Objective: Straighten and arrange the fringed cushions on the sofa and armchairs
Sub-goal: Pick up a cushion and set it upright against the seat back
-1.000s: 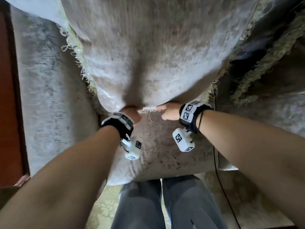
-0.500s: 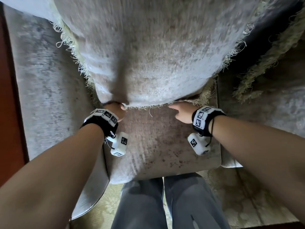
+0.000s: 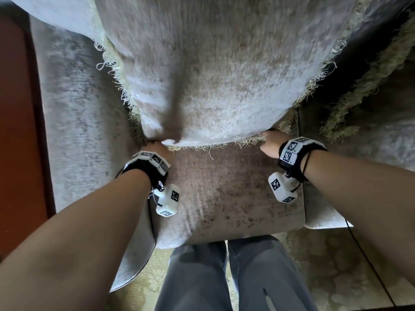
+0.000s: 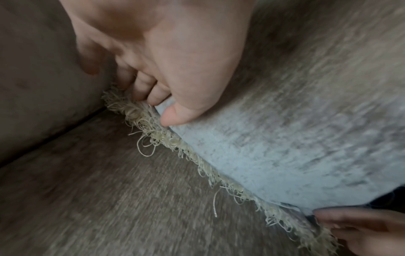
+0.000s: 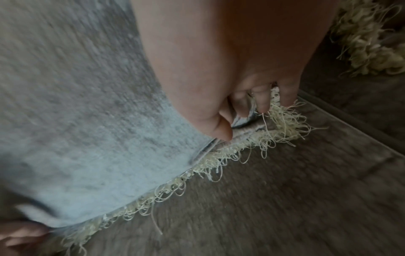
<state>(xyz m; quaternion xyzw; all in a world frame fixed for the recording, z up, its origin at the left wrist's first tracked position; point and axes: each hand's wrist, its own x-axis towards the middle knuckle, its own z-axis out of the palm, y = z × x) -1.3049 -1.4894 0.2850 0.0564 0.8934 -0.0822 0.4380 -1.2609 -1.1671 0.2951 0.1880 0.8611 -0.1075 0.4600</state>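
The fringed cushion point(image 3: 215, 70) stands on the armchair seat point(image 3: 226, 194), leaning against the backrest. The left hand point(image 4: 166, 57) pinches its lower left corner; the right hand point(image 5: 236, 69) pinches the lower right corner by the fringe point(image 5: 282, 124).

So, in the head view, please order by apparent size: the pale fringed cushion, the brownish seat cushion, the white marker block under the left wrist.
1. Pale fringed cushion, nearer the camera
2. Brownish seat cushion
3. White marker block
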